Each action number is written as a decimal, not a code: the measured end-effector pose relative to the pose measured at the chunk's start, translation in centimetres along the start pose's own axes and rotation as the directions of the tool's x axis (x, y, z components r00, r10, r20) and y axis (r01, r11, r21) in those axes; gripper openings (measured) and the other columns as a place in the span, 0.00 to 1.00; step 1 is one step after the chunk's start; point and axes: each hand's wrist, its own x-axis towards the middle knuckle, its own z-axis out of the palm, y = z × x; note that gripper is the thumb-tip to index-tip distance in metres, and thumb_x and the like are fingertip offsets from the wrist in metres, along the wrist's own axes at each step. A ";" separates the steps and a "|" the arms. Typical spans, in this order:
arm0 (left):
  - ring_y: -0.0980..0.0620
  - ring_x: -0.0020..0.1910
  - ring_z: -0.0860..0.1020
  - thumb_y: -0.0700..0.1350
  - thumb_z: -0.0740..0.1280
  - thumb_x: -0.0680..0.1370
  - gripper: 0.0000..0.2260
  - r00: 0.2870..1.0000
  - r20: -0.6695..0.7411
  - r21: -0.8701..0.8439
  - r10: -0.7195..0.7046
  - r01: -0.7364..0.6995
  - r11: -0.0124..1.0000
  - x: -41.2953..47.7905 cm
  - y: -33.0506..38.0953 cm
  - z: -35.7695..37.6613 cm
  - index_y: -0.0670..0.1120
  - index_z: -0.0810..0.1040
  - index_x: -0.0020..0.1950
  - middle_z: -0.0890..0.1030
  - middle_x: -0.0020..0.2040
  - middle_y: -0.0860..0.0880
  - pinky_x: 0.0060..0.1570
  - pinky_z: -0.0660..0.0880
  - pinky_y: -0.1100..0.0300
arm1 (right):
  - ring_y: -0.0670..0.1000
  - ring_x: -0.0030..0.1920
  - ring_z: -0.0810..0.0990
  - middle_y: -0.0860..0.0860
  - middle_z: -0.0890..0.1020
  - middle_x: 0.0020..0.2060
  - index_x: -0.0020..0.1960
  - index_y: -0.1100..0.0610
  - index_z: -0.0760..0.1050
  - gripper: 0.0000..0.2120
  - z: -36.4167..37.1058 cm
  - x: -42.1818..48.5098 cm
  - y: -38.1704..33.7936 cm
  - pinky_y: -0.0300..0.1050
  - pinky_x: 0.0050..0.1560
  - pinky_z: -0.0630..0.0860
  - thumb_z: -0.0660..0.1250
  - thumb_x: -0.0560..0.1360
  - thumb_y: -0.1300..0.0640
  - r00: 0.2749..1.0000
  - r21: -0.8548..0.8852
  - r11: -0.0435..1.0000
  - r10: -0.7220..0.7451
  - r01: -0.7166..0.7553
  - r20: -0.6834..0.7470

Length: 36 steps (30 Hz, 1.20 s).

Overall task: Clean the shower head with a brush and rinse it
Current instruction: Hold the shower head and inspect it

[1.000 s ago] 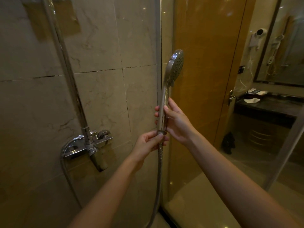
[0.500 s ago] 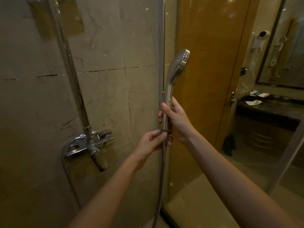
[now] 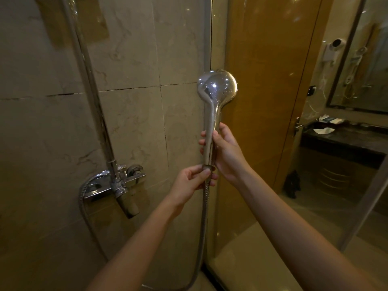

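A chrome hand shower head [image 3: 217, 87] stands upright in front of me, its smooth rounded back turned toward the camera and its spray face hidden. My right hand [image 3: 227, 152] grips the handle from the right. My left hand [image 3: 192, 181] pinches the nut at the handle's base, where the metal hose [image 3: 202, 227] joins and hangs down. No brush is in view.
A chrome mixer tap [image 3: 117, 181] with a spout and a riser pipe [image 3: 88, 80] is fixed to the tiled wall at left. A glass shower partition [image 3: 262, 122] stands right behind the shower head. Beyond it are a dark vanity counter [image 3: 344, 141] and a mirror.
The shower head has been twisted about its handle: its spray face, seen edge-on before, now points away and the chrome back faces me. Both hands stay on the handle.
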 end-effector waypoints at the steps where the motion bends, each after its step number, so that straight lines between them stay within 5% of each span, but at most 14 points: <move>1: 0.56 0.40 0.81 0.41 0.62 0.78 0.12 1.000 0.009 -0.001 0.000 0.000 1.000 0.0 -0.1 0.0 0.38 0.76 0.60 0.82 0.45 0.46 0.45 0.78 0.64 | 0.47 0.42 0.80 0.52 0.79 0.47 0.71 0.56 0.62 0.18 0.2 0.0 0.1 0.42 0.43 0.78 0.55 0.82 0.59 1.000 0.000 1.000 0.006 -0.006 0.003; 11: 0.56 0.41 0.81 0.48 0.64 0.75 0.14 1.000 0.020 0.000 -0.004 0.004 1.000 0.0 0.0 -0.1 0.44 0.78 0.57 0.83 0.45 0.48 0.46 0.76 0.64 | 0.47 0.42 0.78 0.50 0.77 0.42 0.64 0.54 0.71 0.15 0.4 0.1 -0.2 0.40 0.42 0.78 0.65 0.77 0.58 0.994 -0.041 0.995 -0.088 0.091 0.058; 14: 0.56 0.41 0.80 0.47 0.63 0.75 0.12 0.999 0.036 -0.022 -0.006 0.006 1.000 0.0 0.1 -0.1 0.45 0.78 0.56 0.83 0.44 0.49 0.46 0.77 0.64 | 0.50 0.47 0.81 0.51 0.81 0.44 0.69 0.55 0.66 0.23 0.3 0.1 -0.7 0.43 0.47 0.79 0.66 0.75 0.60 0.997 0.043 0.998 -0.053 0.051 0.047; 20: 0.56 0.40 0.80 0.43 0.61 0.78 0.12 0.999 0.051 -0.011 0.003 -0.003 1.000 0.0 0.3 0.2 0.40 0.76 0.59 0.82 0.45 0.47 0.46 0.77 0.64 | 0.49 0.42 0.80 0.54 0.79 0.44 0.67 0.51 0.63 0.16 0.3 -0.1 -0.8 0.44 0.45 0.78 0.58 0.81 0.60 1.000 0.227 0.974 -0.005 -0.001 0.026; 29: 0.56 0.42 0.80 0.49 0.64 0.74 0.18 0.998 0.068 0.038 0.005 -0.007 0.999 -0.3 0.3 0.4 0.41 0.77 0.59 0.82 0.46 0.48 0.48 0.77 0.63 | 0.47 0.40 0.79 0.52 0.76 0.43 0.69 0.49 0.61 0.25 0.0 -0.2 -0.5 0.43 0.45 0.77 0.67 0.75 0.58 0.999 0.121 0.992 -0.045 0.045 -0.003; 36: 0.55 0.42 0.81 0.48 0.64 0.74 0.16 0.999 0.050 0.018 -0.001 0.000 1.000 -0.3 0.2 0.1 0.41 0.77 0.59 0.82 0.46 0.47 0.47 0.77 0.63 | 0.47 0.43 0.80 0.51 0.80 0.44 0.63 0.56 0.69 0.11 0.5 -0.6 -0.1 0.42 0.47 0.76 0.56 0.82 0.55 0.999 0.113 0.993 -0.027 0.022 0.040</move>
